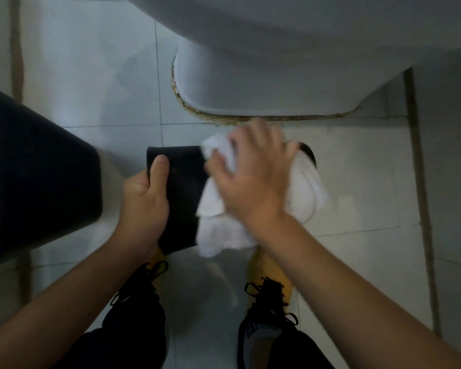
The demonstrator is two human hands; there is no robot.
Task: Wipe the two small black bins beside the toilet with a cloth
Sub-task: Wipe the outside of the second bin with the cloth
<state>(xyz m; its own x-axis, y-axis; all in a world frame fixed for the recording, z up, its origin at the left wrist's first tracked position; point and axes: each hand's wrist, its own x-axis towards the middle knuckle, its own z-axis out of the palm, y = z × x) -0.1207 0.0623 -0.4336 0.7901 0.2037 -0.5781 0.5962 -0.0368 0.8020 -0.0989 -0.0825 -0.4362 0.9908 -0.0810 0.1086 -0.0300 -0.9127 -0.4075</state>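
Observation:
A small black bin (pixel 183 187) is held above the tiled floor in front of the toilet. My left hand (pixel 144 198) grips its left end, thumb lying across the top. My right hand (pixel 253 177) presses a white cloth (pixel 218 230) against the bin's right part, fingers spread over the cloth and blurred. The cloth covers most of that end, leaving only a dark rim (pixel 308 151) showing past my fingers. A second, larger-looking black bin (pixel 37 171) stands at the left, close to the camera.
The white toilet base (pixel 264 75) rises just beyond the hands, with stained sealant along its foot. Pale floor tiles (pixel 357 182) lie to the right. My two yellow-and-black shoes (pixel 269 294) stand below the hands.

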